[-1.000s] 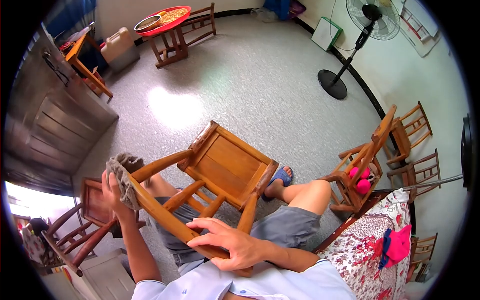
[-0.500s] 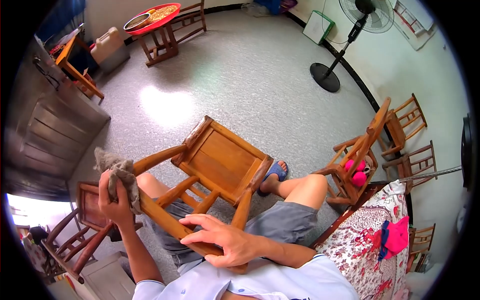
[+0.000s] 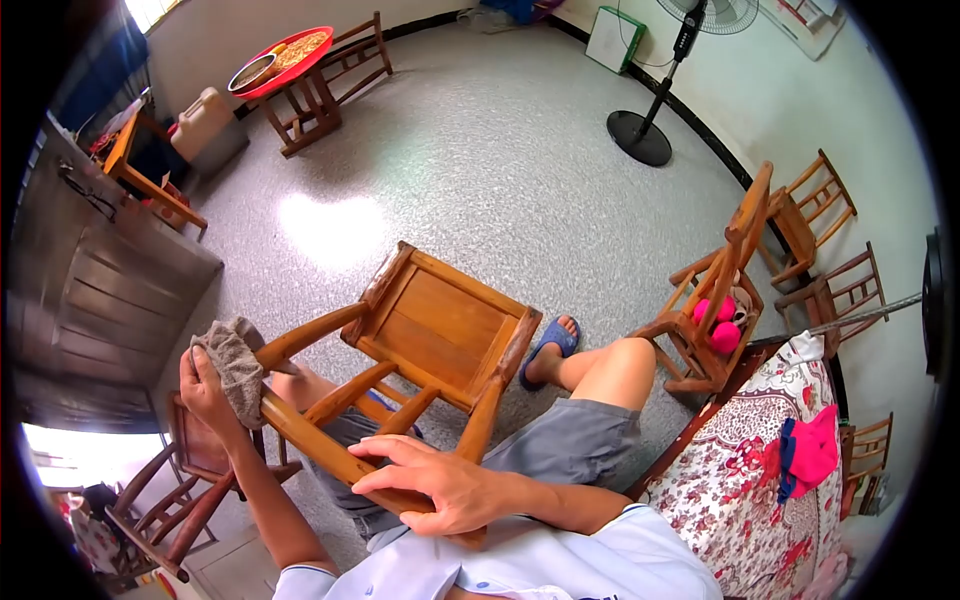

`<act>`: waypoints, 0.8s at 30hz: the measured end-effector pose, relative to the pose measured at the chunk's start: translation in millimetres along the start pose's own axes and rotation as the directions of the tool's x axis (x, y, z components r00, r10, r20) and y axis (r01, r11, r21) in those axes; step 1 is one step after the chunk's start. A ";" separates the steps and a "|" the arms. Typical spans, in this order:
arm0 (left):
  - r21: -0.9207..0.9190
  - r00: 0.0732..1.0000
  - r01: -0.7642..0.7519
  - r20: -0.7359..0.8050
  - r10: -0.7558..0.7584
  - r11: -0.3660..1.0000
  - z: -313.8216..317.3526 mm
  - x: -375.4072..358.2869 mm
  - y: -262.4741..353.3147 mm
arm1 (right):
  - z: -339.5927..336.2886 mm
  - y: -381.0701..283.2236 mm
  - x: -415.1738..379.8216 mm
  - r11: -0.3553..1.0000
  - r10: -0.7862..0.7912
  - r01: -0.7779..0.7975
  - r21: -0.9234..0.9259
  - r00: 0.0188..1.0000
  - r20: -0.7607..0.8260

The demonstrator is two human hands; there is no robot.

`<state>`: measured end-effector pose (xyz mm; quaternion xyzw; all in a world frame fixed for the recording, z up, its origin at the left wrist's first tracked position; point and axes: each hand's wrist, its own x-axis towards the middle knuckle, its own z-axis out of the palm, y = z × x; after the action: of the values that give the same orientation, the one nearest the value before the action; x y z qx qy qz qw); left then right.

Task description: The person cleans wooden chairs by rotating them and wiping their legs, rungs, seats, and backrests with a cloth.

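Observation:
A brown wooden chair [image 3: 445,325] is tipped in front of my lap, its panelled seat facing up and its backrest toward me. My left hand [image 3: 208,395] is closed on a crumpled grey cloth [image 3: 238,370], which covers the left end of the top rail, by the joint with a side post. My right hand [image 3: 440,485] grips the right part of that rail, thumb on the near side and fingers spread over the far side. My knees are on either side of the chair, and a blue slipper [image 3: 550,350] shows beyond its seat.
Wooden chairs stand at right, one holding bright pink balls [image 3: 722,325], and another chair [image 3: 200,440] at lower left. A floral-covered bed or table [image 3: 745,460] is close on my right. Farther off are a standing fan [image 3: 640,137] and a red tray [image 3: 325,42] on a stool.
The cloth in my left hand has shifted slightly and now wraps over the rail's end. My right hand keeps its place on the rail. The view has tilted a little.

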<state>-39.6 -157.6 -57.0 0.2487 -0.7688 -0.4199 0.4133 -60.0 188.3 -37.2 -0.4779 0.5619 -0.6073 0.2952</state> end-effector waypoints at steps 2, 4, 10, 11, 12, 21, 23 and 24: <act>-0.027 0.999 0.037 -0.031 -0.037 0.999 -2.5 -8.2 -3.0 | -2.0 -1.0 -1.3 1.000 -0.001 0.001 0.005 1.000 0.011; -0.032 0.994 0.099 -0.045 -0.100 0.995 -9.5 -20.1 -5.7 | -3.5 -1.1 -2.4 1.000 -0.006 0.006 0.009 1.000 0.014; -0.191 0.960 0.158 -0.200 -0.196 0.969 -1.7 -78.5 20.5 | -7.0 -2.6 -10.4 0.996 -0.007 0.002 0.094 0.998 0.060; -0.193 0.960 0.161 -0.199 -0.199 0.968 -6.1 -80.6 18.9 | -8.3 -4.3 -12.4 0.994 -0.005 -0.004 0.107 0.996 0.085; -0.210 0.956 0.180 -0.192 -0.222 0.961 -13.1 -80.0 15.2 | -9.3 -5.3 -13.2 0.993 -0.004 -0.010 0.119 0.994 0.112; -0.548 0.830 0.225 -0.326 -0.453 0.806 -63.2 -35.5 65.5 | -14.3 -3.2 -20.9 0.988 -0.017 -0.009 0.152 0.986 0.167; -0.577 0.908 0.135 -0.252 -0.333 0.805 -75.9 -28.3 76.5 | -16.2 -3.5 -19.6 0.990 -0.024 -0.002 0.143 0.984 0.179; 0.070 0.968 -0.077 -0.232 0.091 0.995 -62.3 -37.1 86.6 | -16.4 -4.7 -19.9 0.943 0.111 -0.151 0.295 0.983 0.148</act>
<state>29.8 -112.6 20.0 0.2761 -0.7368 -0.3463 0.5110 -66.8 213.7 -36.2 -0.4264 0.4717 -0.6333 0.4410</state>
